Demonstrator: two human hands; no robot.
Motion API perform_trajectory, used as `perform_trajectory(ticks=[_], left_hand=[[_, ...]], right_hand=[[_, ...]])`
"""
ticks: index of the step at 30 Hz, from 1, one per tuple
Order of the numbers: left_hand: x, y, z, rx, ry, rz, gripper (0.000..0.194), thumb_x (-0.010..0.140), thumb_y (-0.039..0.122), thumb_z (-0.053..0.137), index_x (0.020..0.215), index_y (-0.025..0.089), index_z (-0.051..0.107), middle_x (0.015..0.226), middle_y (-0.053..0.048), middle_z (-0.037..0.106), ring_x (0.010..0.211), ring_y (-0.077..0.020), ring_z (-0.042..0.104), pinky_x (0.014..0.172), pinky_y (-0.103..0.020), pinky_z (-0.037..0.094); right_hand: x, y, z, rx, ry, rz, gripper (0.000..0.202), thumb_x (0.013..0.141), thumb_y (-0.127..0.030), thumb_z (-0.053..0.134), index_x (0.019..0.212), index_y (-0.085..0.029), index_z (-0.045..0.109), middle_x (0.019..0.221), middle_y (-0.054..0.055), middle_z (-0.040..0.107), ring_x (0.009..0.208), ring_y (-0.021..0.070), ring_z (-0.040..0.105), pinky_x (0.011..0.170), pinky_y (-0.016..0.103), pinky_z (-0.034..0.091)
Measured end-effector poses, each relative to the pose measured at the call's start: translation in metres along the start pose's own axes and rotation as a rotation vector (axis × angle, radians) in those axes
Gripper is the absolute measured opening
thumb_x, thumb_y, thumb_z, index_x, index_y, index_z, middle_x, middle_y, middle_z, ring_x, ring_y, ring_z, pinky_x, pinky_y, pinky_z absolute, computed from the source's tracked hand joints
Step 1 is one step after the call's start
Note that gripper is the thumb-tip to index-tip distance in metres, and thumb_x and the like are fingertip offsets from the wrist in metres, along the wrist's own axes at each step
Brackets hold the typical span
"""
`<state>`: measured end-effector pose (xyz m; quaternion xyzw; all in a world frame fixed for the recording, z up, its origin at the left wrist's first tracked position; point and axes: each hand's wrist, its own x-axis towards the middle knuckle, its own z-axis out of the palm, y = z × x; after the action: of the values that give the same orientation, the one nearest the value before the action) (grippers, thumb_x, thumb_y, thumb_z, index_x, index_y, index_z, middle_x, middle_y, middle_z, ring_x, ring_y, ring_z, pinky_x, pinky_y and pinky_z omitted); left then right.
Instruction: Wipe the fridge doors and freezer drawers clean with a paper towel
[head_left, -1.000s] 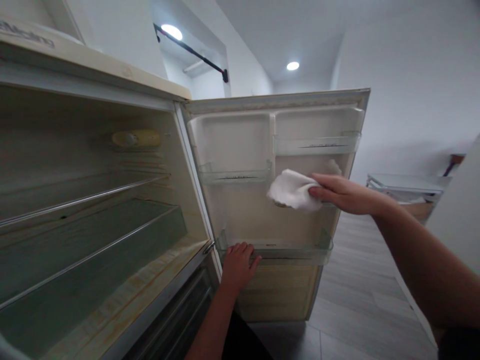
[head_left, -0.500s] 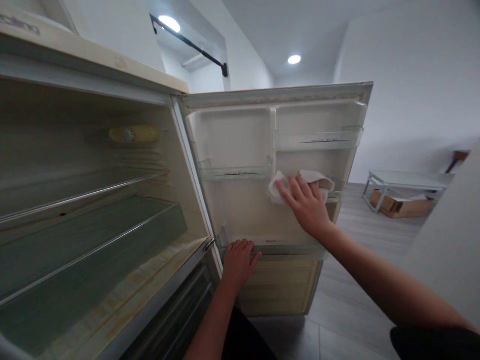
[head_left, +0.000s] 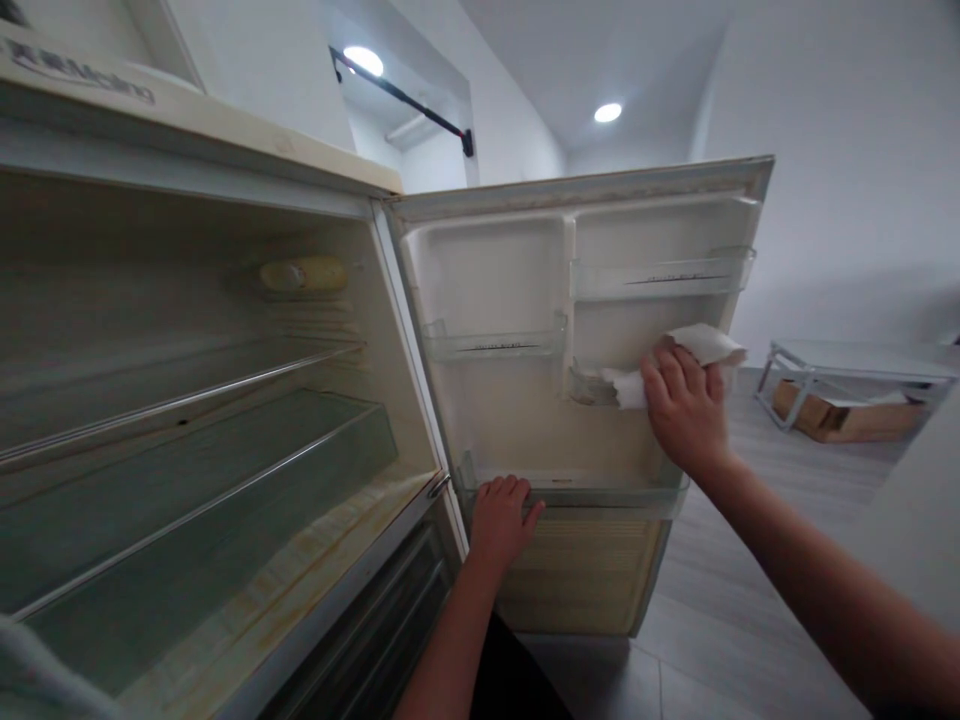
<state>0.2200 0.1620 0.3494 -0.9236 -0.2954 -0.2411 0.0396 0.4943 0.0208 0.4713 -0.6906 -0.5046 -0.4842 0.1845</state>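
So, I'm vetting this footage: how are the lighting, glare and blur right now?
Head view: the ceiling lights wash out to white, while the refrigerator compartment darkens toward its back; head view: the shelf's front edge shows a bright line; head view: lettering on the door bins is too soft to read, though the right hand and white wipe are distinct.

The person's bare left forearm [head_left: 459, 640] rises from the bottom edge to a bare left hand [head_left: 499, 528], back uppermost, its fingers [head_left: 504, 488] bent side by side, thumb spread apart. The bare right forearm [head_left: 817, 580] slants up from lower right to a higher bare right hand [head_left: 688, 415], knuckles bent.
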Motion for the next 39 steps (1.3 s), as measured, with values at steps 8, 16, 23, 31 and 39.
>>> perform_trajectory(ticks=[8,16,23,31,39], left_hand=[[0.0,0.0,0.0,0.013,-0.01,-0.004,0.018,0.099,0.038,0.065,0.096,0.021,0.062,0.103,-0.006,0.069,0.103,-0.0285,0.062,0.093,-0.045,0.042],[-0.005,-0.004,0.001,-0.015,-0.007,0.002,0.019,0.099,0.039,0.066,0.1,0.02,0.063,0.105,-0.006,0.069,0.105,-0.0287,0.062,0.095,-0.045,0.043],[-0.002,-0.001,0.002,-0.025,0.0,-0.003,0.018,0.098,0.038,0.067,0.098,0.021,0.063,0.105,-0.006,0.07,0.105,-0.0289,0.063,0.094,-0.046,0.044],[0.0,-0.001,0.004,-0.011,0.006,-0.007,0.017,0.099,0.037,0.065,0.098,0.02,0.062,0.104,-0.007,0.069,0.104,-0.0291,0.063,0.094,-0.046,0.044],[-0.005,-0.005,-0.003,-0.027,-0.015,0.007,0.018,0.099,0.038,0.066,0.096,0.02,0.062,0.101,-0.006,0.068,0.102,-0.0285,0.062,0.093,-0.045,0.043]], right_hand=[[0.027,-0.088,0.01,0.07,0.118,-0.013,0.039,0.105,-0.02,0.042,0.138,-0.017,0.062,0.146,0.018,0.061,0.136,0.0341,0.054,0.12,0.061,0.029],[0.02,-0.071,0.0,0.061,0.11,-0.077,0.056,0.104,-0.018,0.045,0.16,-0.021,0.042,0.158,0.018,0.049,0.15,0.0343,0.041,0.124,0.059,0.031],[-0.008,0.005,0.004,0.01,0.176,0.17,0.064,0.097,-0.017,0.054,0.16,-0.021,0.041,0.169,0.023,0.027,0.158,0.0457,0.021,0.118,0.071,0.035],[-0.003,-0.034,0.014,0.078,0.165,0.148,0.067,0.1,-0.015,0.045,0.165,-0.016,0.032,0.164,0.023,0.039,0.156,0.0414,0.027,0.121,0.069,0.029],[0.02,-0.089,0.001,0.168,0.064,-0.101,0.061,0.105,-0.017,0.039,0.166,-0.018,0.032,0.158,0.018,0.051,0.137,0.0337,0.053,0.115,0.053,0.038]])
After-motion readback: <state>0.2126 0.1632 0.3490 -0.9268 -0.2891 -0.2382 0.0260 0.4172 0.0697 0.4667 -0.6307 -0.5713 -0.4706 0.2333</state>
